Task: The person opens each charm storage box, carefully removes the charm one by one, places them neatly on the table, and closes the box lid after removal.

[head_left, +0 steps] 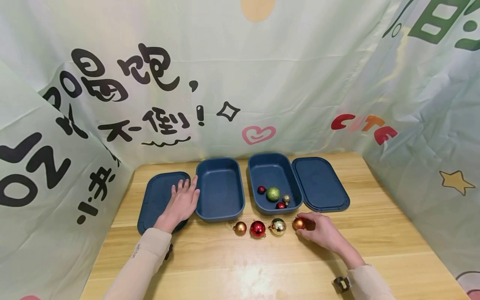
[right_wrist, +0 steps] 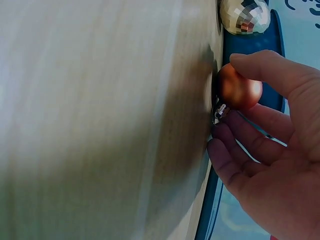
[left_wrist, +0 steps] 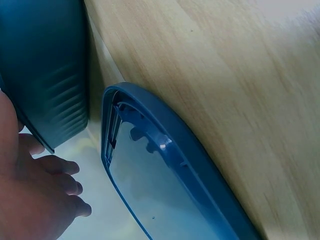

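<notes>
My right hand (head_left: pixel 320 229) pinches a copper-coloured Christmas ball (head_left: pixel 298 223) between thumb and index finger, low over the table. In the right wrist view, the thumb lies on one side of this ball (right_wrist: pixel 241 89), near its metal cap. Left of it stand a mirrored gold ball (head_left: pixel 278 226), a shiny red ball (head_left: pixel 257 228) and another copper ball (head_left: pixel 240 228). My left hand (head_left: pixel 181 201) has its fingers extended at the near-left rim of an empty blue box (head_left: pixel 220 187); the left wrist view shows fingertips beside this box (left_wrist: pixel 45 65).
A second blue box (head_left: pixel 268 171) holds several small balls, including a green glitter ball (head_left: pixel 273 194). One blue lid (head_left: pixel 159 196) lies under the left hand, another lid (head_left: pixel 321 183) beside the right box. Printed cloth (head_left: pixel 300 83) hangs around the wooden table (head_left: pixel 210 266).
</notes>
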The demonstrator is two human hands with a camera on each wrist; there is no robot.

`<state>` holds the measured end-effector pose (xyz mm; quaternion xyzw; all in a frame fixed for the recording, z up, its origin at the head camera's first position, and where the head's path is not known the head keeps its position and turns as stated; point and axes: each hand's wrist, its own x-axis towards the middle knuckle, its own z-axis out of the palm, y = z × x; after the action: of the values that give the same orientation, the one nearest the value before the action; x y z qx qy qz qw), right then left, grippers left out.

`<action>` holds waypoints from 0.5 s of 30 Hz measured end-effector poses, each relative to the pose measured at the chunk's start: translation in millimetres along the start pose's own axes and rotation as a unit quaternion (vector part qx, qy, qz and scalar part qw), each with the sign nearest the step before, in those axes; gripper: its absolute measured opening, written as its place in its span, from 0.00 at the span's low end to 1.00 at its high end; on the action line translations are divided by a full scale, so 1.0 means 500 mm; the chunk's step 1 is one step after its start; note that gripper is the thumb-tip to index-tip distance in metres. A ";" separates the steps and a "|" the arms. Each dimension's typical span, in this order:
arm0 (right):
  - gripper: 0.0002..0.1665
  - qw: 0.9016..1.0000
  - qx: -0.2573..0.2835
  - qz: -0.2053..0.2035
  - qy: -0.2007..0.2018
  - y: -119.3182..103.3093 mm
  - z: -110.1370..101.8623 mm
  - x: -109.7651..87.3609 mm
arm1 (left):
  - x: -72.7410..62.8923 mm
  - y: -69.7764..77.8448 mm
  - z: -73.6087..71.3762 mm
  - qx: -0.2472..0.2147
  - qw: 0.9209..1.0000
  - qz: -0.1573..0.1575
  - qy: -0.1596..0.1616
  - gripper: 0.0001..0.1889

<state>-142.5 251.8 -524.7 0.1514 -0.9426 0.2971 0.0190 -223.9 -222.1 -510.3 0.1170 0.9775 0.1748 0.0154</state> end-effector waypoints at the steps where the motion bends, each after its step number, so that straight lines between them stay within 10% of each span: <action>1: 0.28 1.000 0.001 0.000 0.000 0.000 0.000 0.000 | 0.000 0.000 0.000 0.000 1.000 0.000 0.000 0.32; 15: 0.28 0.999 0.046 -0.029 0.006 -0.023 -0.034 0.003 | 0.002 0.004 -0.018 0.006 1.000 0.006 0.000 0.32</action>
<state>-141.6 252.2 -504.1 0.1779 -0.9231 0.3400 0.0264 -224.9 -223.2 -501.3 0.1225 0.9779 0.1690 0.0139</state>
